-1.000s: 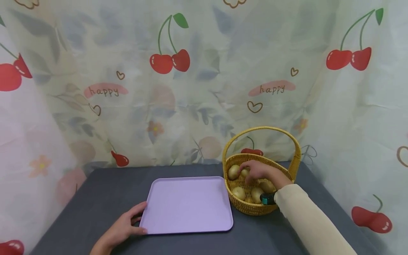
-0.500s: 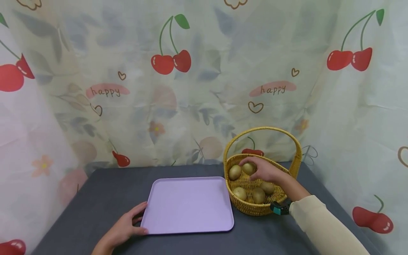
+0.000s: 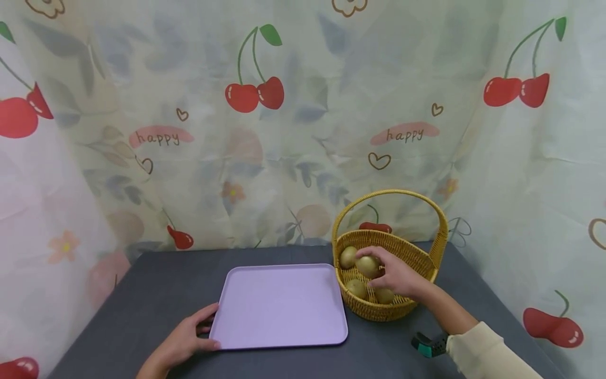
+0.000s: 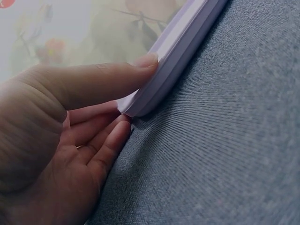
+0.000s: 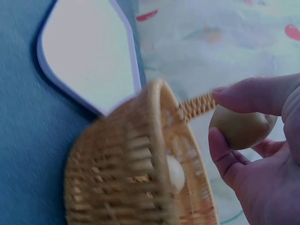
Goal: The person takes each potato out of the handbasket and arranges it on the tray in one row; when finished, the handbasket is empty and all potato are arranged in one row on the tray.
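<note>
A lilac tray (image 3: 279,306) lies flat on the dark tabletop. At its left edge rests the left hand (image 3: 182,337), thumb and fingers touching the rim; the left wrist view shows the thumb against the tray's side (image 4: 164,70). In the right hand (image 3: 397,273) a round greenish-brown fruit or potato (image 3: 368,267) is pinched between thumb and fingers, over the wicker basket (image 3: 379,311). The right wrist view shows the held piece (image 5: 241,126) beside the basket wall (image 5: 117,168). More such pieces lie in the basket, one at its left side (image 3: 348,257).
The basket's tall handle (image 3: 390,191) arches above it, behind the right hand. A patterned curtain (image 3: 303,131) hangs behind and on both sides of the dark tabletop (image 3: 180,273). A black and teal wrist device (image 3: 428,345) is at the right sleeve.
The right hand has taken hold of one piece at the back of the basket and lifted it, drawing slightly towards the front. The left hand stays at the tray.
</note>
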`<state>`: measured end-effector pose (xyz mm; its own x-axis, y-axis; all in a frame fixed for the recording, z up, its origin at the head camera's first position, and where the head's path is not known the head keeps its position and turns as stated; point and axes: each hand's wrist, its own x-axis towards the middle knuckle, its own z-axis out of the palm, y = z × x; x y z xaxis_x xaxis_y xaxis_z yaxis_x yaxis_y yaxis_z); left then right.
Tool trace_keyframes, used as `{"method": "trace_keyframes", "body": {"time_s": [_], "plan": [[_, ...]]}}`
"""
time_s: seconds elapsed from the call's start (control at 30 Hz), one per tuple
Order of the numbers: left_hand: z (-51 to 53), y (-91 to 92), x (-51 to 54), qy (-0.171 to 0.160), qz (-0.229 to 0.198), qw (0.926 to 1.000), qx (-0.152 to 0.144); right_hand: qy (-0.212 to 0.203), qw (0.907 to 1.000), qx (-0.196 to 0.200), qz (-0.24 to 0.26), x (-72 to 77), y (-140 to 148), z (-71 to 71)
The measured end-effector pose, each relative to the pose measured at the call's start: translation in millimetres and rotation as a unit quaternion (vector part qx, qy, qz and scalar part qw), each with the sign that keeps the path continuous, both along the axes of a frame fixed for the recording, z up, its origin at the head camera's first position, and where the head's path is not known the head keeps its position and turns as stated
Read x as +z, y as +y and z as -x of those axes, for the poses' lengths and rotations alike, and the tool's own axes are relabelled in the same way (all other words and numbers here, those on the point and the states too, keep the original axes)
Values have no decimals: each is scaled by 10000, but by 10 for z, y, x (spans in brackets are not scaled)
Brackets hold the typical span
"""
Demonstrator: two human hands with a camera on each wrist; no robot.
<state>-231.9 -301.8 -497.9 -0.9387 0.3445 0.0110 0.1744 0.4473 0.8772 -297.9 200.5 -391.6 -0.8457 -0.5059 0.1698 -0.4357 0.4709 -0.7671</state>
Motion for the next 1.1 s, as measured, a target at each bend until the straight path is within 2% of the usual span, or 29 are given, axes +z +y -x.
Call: {"method": "trace_keyframes", "body": {"time_s": [0.23, 0.4, 0.5, 0.67, 0.83, 1.1], "plan": [[6, 14, 3, -173, 127, 9996, 172, -63, 9986, 461, 249, -50, -201, -172], [4, 15, 6, -282, 218, 9990, 270, -275, 9948, 846, 497, -105, -428, -233], [3, 19, 12, -307, 247, 9988, 282, -243, 9922, 1059, 609, -153, -574, -250], [10, 21, 14, -305, 264, 9989, 247, 164, 9917, 1159, 530, -238, -823, -228], [9, 30, 19, -266, 260, 9990, 228, 463, 9932, 1040, 254, -312, -1077, -185], [-16, 34, 35, -244, 248, 9992, 216, 278, 9925, 1192, -5, -503, -1540, -99]]}}
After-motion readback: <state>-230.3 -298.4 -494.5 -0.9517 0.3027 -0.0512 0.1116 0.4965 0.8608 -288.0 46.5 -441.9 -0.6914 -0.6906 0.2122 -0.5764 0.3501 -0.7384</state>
